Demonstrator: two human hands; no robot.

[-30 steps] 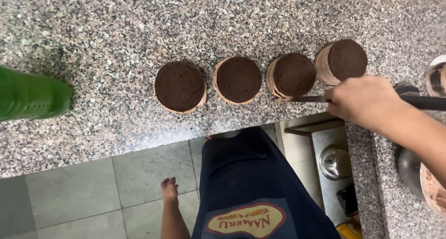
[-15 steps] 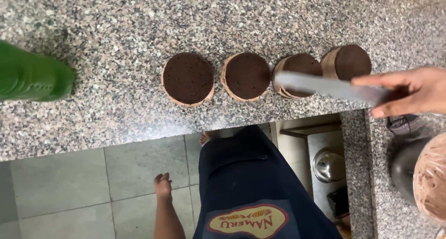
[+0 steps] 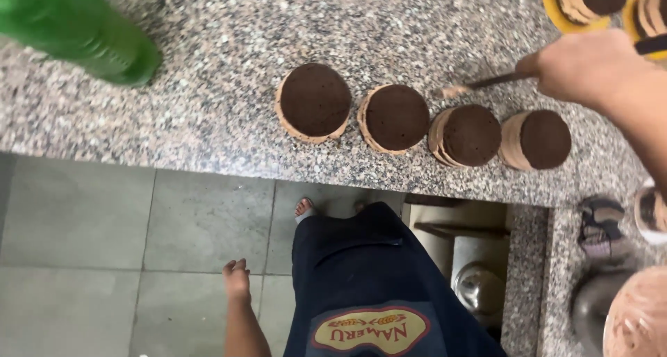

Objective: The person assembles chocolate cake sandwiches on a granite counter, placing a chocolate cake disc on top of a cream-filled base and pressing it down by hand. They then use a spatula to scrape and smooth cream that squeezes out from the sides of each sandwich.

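The green bottle point(image 3: 83, 34) was cut off by the top left edge. The knife point(image 3: 479, 85) was blurred, and its handle was hidden inside the right hand point(image 3: 590, 69). The yellow plates point(image 3: 556, 6) were only partly seen at the top edge.

counter point(image 3: 208, 114): grey granite, black-and-white speckle | four cake stacks point(image 3: 315, 101): dark brown tops, tan cream sides | bottle point(image 3: 76, 27): bright green | floor tiles point(image 3: 139, 246): plain grey-green | apron point(image 3: 361, 280): navy, red-edged yellow oval patch | knife point(image 3: 479, 84): dark blade, tan-smeared tip | boards point(image 3: 556, 6) top right: yellow
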